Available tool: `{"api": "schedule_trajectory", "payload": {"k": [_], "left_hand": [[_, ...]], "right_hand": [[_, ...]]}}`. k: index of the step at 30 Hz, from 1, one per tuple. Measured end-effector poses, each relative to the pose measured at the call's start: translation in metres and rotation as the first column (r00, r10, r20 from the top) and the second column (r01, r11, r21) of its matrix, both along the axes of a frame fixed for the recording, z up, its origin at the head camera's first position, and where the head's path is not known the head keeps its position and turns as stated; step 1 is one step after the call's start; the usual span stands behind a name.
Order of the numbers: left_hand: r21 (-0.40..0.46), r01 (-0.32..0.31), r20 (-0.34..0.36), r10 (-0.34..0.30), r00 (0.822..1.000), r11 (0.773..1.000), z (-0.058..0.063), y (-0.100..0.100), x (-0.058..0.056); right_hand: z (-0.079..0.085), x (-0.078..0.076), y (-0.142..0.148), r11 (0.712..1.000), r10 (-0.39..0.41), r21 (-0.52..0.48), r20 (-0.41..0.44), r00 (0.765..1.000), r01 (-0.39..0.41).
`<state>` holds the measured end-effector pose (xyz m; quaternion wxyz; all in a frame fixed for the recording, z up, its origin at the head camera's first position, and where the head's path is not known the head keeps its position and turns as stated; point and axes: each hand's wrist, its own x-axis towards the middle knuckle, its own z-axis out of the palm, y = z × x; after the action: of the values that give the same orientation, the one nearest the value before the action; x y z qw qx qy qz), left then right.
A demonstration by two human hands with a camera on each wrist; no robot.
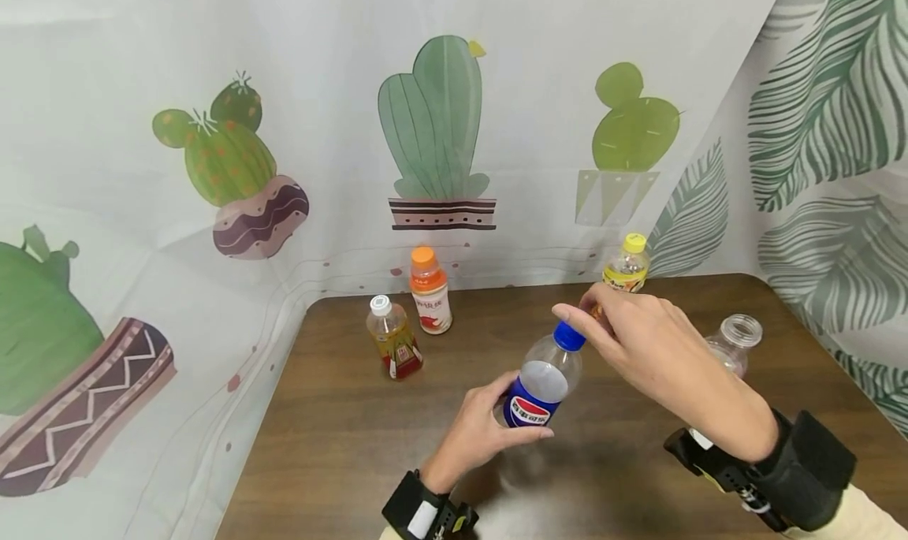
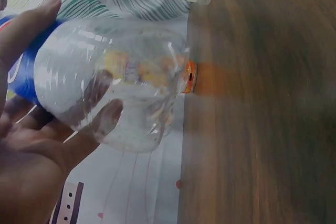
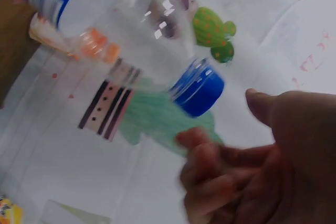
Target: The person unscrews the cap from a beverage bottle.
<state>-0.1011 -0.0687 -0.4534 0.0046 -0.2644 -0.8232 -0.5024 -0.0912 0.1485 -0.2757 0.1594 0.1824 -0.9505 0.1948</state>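
My left hand (image 1: pixel 477 428) grips a clear plastic cola bottle (image 1: pixel 532 398) with a blue label, round its lower half. The bottle tilts, its blue cap (image 1: pixel 569 337) pointing up and to the right. In the left wrist view the bottle's clear base (image 2: pixel 144 111) is raised off the wooden table. My right hand (image 1: pixel 656 343) is beside the cap. In the right wrist view a gap shows between the cap (image 3: pixel 202 94) and the spread thumb and loosely bent fingers (image 3: pixel 210 192), which hold nothing. The cap sits on the bottle's neck.
At the back left of the table (image 1: pixel 340 445) stand a white-capped bottle (image 1: pixel 396 343) and an orange-capped bottle (image 1: pixel 430 296). A yellow-capped bottle (image 1: pixel 627 264) is at the back right, partly behind the right hand. An uncapped clear bottle (image 1: pixel 738 339) stands beyond the right forearm.
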Motion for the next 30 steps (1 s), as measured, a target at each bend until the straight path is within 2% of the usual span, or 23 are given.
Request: {"api": "schedule_trajectory", "payload": {"k": [7,15,24,30], "left_hand": [[0.004,-0.064,-0.047,0.065,0.997,0.998,0.001,0.003,0.001],[0.032,-0.082,-0.049,0.083,0.995,0.996,0.005,0.008,0.002],[0.094,-0.013,0.011,0.012,1.000,0.995,0.014,0.004,0.003],[0.107,0.004,0.051,-0.010,0.999,0.994,0.017,0.001,0.005]], "right_hand": [[-0.007,0.006,-0.013,0.999,-0.038,-0.010,0.055,0.998,0.039],[-0.016,0.002,-0.023,0.992,-0.087,-0.090,-0.027,0.996,0.084],[-0.013,0.006,-0.022,0.990,-0.012,-0.139,-0.147,0.989,-0.008],[-0.012,0.009,-0.023,0.984,0.053,-0.156,-0.225,0.973,-0.090]]}}
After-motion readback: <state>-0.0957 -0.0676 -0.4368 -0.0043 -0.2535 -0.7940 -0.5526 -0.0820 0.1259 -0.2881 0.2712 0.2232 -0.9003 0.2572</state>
